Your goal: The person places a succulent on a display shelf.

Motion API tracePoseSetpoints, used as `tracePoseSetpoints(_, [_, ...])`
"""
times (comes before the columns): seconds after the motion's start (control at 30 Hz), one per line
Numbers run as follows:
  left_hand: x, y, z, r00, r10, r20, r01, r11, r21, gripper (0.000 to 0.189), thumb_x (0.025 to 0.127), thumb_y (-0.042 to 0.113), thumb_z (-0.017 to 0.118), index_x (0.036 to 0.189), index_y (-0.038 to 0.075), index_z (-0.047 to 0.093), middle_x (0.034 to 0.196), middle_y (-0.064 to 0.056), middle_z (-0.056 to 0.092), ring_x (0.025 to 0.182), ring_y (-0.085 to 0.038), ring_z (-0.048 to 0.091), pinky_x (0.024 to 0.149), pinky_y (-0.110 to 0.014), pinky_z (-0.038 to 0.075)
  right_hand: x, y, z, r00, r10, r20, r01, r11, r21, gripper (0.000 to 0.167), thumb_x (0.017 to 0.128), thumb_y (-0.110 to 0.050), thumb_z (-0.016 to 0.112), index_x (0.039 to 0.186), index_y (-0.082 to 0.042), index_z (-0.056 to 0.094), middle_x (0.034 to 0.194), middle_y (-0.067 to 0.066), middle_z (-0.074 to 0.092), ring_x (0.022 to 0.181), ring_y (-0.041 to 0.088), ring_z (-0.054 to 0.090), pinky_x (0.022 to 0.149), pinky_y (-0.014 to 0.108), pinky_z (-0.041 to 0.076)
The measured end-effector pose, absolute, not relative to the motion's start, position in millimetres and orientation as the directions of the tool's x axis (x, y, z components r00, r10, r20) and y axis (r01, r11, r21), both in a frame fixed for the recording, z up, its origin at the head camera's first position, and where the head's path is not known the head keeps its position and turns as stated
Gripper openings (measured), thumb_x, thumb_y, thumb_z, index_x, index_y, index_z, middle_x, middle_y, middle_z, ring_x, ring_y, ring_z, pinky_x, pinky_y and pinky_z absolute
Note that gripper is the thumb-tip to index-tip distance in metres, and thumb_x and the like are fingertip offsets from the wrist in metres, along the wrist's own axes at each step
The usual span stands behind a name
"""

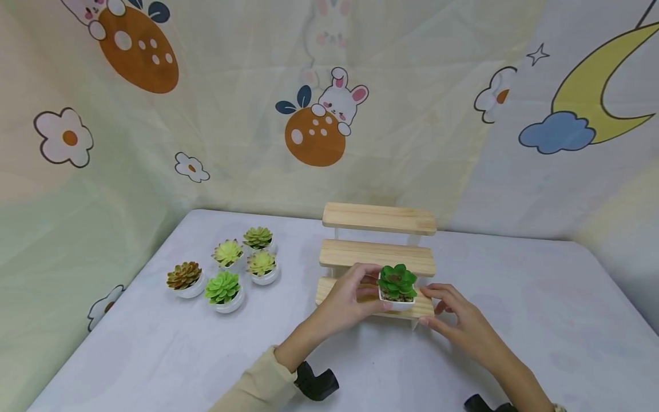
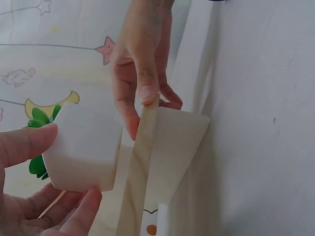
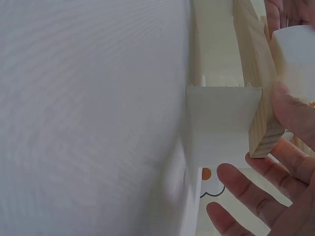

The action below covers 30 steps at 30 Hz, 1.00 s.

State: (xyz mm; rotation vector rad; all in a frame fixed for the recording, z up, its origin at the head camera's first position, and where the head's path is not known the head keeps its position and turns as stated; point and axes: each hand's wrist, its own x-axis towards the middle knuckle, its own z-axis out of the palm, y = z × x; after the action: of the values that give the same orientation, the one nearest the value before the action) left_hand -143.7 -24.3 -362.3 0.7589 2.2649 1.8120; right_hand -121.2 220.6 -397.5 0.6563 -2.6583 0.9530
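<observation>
Free gap between two obstacles: potted succulents (image 1: 228,254) and tiered shelf (image 1: 377,253)

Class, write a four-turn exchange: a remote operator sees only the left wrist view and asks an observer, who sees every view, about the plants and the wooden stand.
Operator: I see one green plant held beside a board. How many boards does the stand have?
Observer: Three; the head view shows them all, rising toward the back.
Operator: Are there more plants that I can't see?
Observer: Yes, five, grouped on the table to the left of the stand.
</observation>
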Motion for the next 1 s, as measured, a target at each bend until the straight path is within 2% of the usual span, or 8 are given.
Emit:
tracePoseSetpoints(0.17, [-143.9, -20.4, -365.0, -0.86, 0.476, 0.185, 0.27, 0.116, 0.956, 0.056, 0.078, 0.004, 0.072, 0.127, 0.001, 0.046, 0.121, -0.014, 0.048, 0.111, -0.023, 0.054, 0.094, -0.022, 0.047, -120.6, 219.9, -396.9, -0.869, -0.332, 0.367, -0.49, 0.686, -0.539, 0.049, 0.078, -0.02, 0.074, 0.123, -0.013, 0.057, 0.12, 0.002, 0.056, 0.08, -0.003, 0.052, 0.071, 0.03, 0.051])
tracePoseSetpoints(0.47, [-142.4, -16.1, -368.9, -0.88, 0.449, 0.152, 0.246, 0.158, 0.956, 0.055, 0.078, 0.007, 0.073, 0.128, 0.004, 0.048, 0.12, -0.012, 0.05, 0.11, -0.021, 0.055, 0.095, -0.023, 0.047, -121.2, 220.0, -398.3, -0.864, -0.339, 0.371, -0.498, 0.682, -0.536, 0.052, 0.078, -0.02, 0.075, 0.125, -0.011, 0.056, 0.119, 0.003, 0.056, 0.078, -0.003, 0.052, 0.071, 0.029, 0.051])
tracePoseSetpoints(1.0, [-139.9, -14.4, -369.8, -0.878, 0.45, 0.165, 0.279, 0.199, 0.94, 0.056, 0.081, 0.012, 0.071, 0.131, 0.008, 0.047, 0.123, -0.008, 0.05, 0.112, -0.018, 0.054, 0.095, -0.022, 0.046, -121.0, 220.4, -399.4, -0.873, -0.33, 0.36, -0.483, 0.692, -0.537, 0.053, 0.078, -0.02, 0.075, 0.126, -0.008, 0.054, 0.12, 0.005, 0.056, 0.078, -0.003, 0.053, 0.071, 0.029, 0.052])
